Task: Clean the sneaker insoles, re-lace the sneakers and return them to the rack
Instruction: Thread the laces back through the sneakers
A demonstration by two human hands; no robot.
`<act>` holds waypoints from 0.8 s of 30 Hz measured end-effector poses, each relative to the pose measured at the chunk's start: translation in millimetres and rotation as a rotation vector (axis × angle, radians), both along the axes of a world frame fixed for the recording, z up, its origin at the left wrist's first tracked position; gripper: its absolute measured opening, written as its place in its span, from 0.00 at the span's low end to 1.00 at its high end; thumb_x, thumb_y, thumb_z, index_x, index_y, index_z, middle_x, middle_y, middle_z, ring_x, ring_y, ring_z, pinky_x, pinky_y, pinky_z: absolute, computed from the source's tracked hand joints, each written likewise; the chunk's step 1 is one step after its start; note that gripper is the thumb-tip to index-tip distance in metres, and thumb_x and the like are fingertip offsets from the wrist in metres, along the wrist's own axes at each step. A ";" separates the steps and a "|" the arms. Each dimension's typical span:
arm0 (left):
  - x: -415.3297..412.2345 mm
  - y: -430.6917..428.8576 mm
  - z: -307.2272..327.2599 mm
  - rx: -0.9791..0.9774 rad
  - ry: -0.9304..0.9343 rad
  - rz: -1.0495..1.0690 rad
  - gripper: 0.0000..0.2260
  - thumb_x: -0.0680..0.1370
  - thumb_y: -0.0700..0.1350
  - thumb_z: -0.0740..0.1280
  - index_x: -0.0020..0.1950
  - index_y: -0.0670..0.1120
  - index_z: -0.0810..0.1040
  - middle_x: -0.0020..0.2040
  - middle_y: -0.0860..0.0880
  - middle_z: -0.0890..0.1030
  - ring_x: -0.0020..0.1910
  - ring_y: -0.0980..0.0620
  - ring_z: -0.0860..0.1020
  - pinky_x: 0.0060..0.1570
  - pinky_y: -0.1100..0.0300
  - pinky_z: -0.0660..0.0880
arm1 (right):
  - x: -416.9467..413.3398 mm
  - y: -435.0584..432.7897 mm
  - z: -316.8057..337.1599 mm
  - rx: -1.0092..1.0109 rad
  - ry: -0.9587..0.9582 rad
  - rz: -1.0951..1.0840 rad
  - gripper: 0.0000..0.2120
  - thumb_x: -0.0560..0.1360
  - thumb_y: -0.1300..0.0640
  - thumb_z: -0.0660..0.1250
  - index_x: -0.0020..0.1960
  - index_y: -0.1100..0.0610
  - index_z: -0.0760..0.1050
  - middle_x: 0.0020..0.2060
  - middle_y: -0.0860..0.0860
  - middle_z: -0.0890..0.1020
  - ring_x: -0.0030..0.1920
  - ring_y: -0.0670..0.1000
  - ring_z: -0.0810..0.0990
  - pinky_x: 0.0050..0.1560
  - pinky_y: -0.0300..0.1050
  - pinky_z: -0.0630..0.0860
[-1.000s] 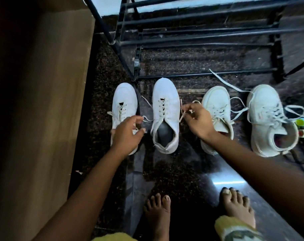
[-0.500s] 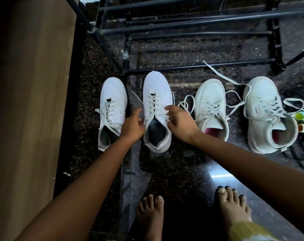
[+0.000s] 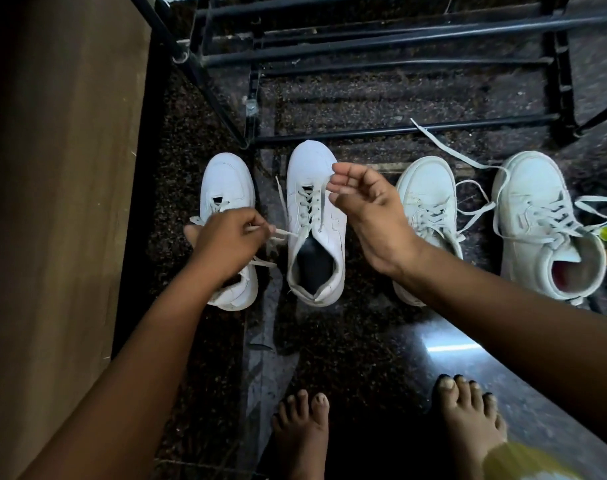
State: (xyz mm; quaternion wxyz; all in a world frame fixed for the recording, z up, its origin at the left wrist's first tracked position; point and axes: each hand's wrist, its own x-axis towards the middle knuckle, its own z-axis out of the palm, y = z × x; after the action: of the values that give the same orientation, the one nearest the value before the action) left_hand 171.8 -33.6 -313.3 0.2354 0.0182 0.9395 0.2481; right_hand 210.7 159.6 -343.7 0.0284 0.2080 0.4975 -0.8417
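- Lace end (image 3: 281,233) of the second sneaker (image 3: 312,161) from the left sits pinched in my left grip (image 3: 226,237), drawn sideways over the leftmost sneaker (image 3: 226,178).
- My right grip (image 3: 368,206) hangs above that second sneaker, fingers loosely curled — the other lace end (image 3: 324,188) rises to its fingertips, lightly pinched.
- All four sneakers stand on the floor (image 3: 330,341), toes toward the black rack (image 3: 399,128).

Dark speckled stone floor (image 3: 347,341), glossy enough to throw back a strip of light. Four white sneakers stand on it in a row, toes to the black metal rack (image 3: 399,129) (it stands on the same floor): leftmost sneaker (image 3: 226,178), second sneaker (image 3: 312,164), third sneaker (image 3: 427,181), and rightmost sneaker (image 3: 530,181), whose loose lace (image 3: 444,147) trails over the stone. Nearer, two bare feet (image 3: 302,434).
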 end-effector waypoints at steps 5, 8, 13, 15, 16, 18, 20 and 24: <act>-8.6 9.2 55.3 -0.119 0.156 -0.168 0.11 0.74 0.54 0.69 0.32 0.55 0.74 0.29 0.54 0.73 0.48 0.45 0.73 0.54 0.42 0.66 | -7.1 2.0 6.1 -0.252 -0.092 0.041 0.14 0.73 0.75 0.62 0.53 0.59 0.74 0.47 0.53 0.78 0.48 0.49 0.80 0.58 0.41 0.75; -13.7 21.0 79.4 -0.254 0.320 -0.297 0.06 0.74 0.53 0.69 0.38 0.55 0.76 0.36 0.55 0.72 0.54 0.46 0.67 0.56 0.45 0.60 | -7.5 -1.3 0.6 -0.254 -0.127 0.117 0.13 0.73 0.74 0.63 0.51 0.59 0.75 0.46 0.53 0.78 0.46 0.47 0.81 0.55 0.40 0.76; -23.8 44.5 91.8 -0.419 0.559 -0.536 0.05 0.76 0.49 0.67 0.51 0.53 0.81 0.46 0.50 0.68 0.57 0.43 0.66 0.55 0.47 0.58 | -5.5 -8.3 -9.5 -0.300 -0.233 0.162 0.11 0.72 0.73 0.65 0.47 0.59 0.74 0.40 0.52 0.79 0.42 0.48 0.80 0.54 0.41 0.76; -24.1 51.2 91.7 -0.433 0.598 -0.561 0.06 0.76 0.48 0.67 0.52 0.53 0.81 0.48 0.48 0.70 0.57 0.43 0.67 0.55 0.47 0.58 | -5.3 -9.1 -12.5 -0.161 -0.231 0.097 0.11 0.71 0.74 0.67 0.43 0.58 0.73 0.36 0.51 0.77 0.38 0.47 0.77 0.48 0.40 0.76; -24.3 52.5 90.2 -0.433 0.606 -0.565 0.06 0.77 0.47 0.66 0.52 0.53 0.81 0.49 0.47 0.71 0.56 0.43 0.67 0.55 0.48 0.58 | -4.9 -8.5 -15.4 -0.012 -0.229 0.082 0.12 0.70 0.72 0.69 0.42 0.57 0.73 0.34 0.50 0.75 0.36 0.46 0.75 0.44 0.38 0.75; -24.3 51.9 87.5 -0.407 0.614 -0.554 0.07 0.77 0.45 0.66 0.53 0.51 0.81 0.50 0.46 0.71 0.54 0.43 0.70 0.54 0.49 0.58 | -3.2 -5.8 -22.8 0.345 -0.234 0.150 0.11 0.70 0.66 0.72 0.40 0.54 0.73 0.34 0.48 0.75 0.33 0.44 0.72 0.39 0.36 0.70; -24.9 48.7 85.1 -0.362 0.616 -0.543 0.07 0.77 0.43 0.66 0.52 0.49 0.81 0.49 0.44 0.72 0.49 0.44 0.71 0.52 0.50 0.59 | -0.3 -3.1 -30.2 0.624 -0.180 0.330 0.08 0.70 0.59 0.73 0.43 0.49 0.76 0.40 0.47 0.77 0.37 0.44 0.74 0.41 0.37 0.69; -26.1 42.1 82.7 -0.279 0.616 -0.528 0.05 0.76 0.39 0.67 0.50 0.44 0.81 0.48 0.43 0.72 0.40 0.48 0.66 0.46 0.54 0.59 | 3.7 -4.0 -36.4 0.975 -0.038 0.717 0.16 0.73 0.53 0.70 0.60 0.50 0.77 0.57 0.54 0.72 0.60 0.55 0.67 0.61 0.44 0.64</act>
State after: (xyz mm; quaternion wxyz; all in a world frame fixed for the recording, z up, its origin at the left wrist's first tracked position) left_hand 145.7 8.5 -230.6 -0.0008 0.2994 0.9536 0.0330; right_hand 214.4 155.7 -380.1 0.2206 0.0313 0.8642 -0.4510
